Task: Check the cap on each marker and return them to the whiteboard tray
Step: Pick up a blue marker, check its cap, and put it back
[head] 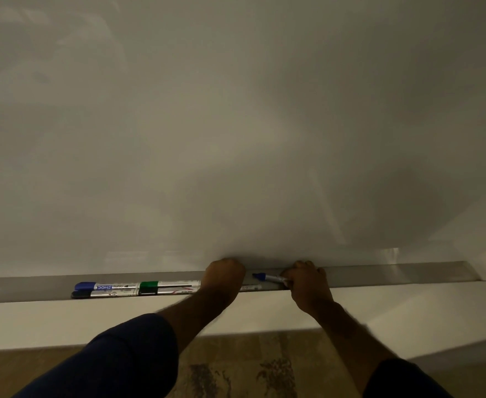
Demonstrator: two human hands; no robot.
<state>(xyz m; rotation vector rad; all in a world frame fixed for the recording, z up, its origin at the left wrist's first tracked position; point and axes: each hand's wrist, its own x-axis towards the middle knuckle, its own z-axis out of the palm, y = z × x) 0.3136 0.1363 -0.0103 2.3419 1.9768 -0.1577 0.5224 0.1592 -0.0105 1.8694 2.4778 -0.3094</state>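
A long metal whiteboard tray (393,272) runs below the whiteboard. My right hand (307,285) grips a blue marker (267,277) just above the tray, pointing left; its nib end looks bare, with no cap on it. My left hand (226,275) is a closed fist over the tray, a short gap left of the nib, and anything inside it is hidden. On the tray's left lie a blue-capped marker (106,286) and a green-capped marker (170,283), each with a dark-capped marker (106,294) in front. Between my hands lies another marker (250,288).
The blank whiteboard (236,124) fills the upper view. Below the tray is a white wall band (63,320), then a patterned carpet (236,369). The tray's right part, from my right hand to its end (477,271), holds nothing visible.
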